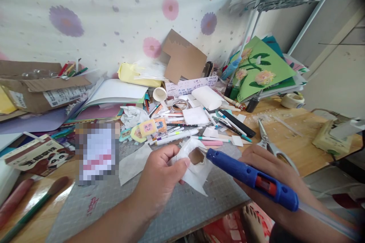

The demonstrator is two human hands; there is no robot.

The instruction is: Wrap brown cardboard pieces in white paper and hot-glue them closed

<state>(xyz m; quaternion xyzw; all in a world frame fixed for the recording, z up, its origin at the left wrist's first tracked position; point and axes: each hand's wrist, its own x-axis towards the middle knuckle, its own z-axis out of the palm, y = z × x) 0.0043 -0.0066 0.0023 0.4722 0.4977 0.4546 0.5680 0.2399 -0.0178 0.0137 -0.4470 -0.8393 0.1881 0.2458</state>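
My left hand (162, 174) pinches a piece of white tissue paper (198, 182) between thumb and fingers. The tissue is folded around a small brown cardboard piece (196, 156), which shows through the middle. In my right hand (262, 158) is a blue glue gun (242, 169), with a clear glue stick (319, 216) running out of its back. Its metal nozzle points left and touches or nearly touches the tissue's edge; which of the two I cannot tell. Both hands are above a grey cutting mat (114, 212).
Scissors (264, 138) lie right of the mat, near a power strip (332, 136). Behind the hands are several pens (176, 136), paper scraps and a white strip of paper (134, 163). A cardboard box (34, 95) stands at left; a green flower picture (262, 68) leans at back right.
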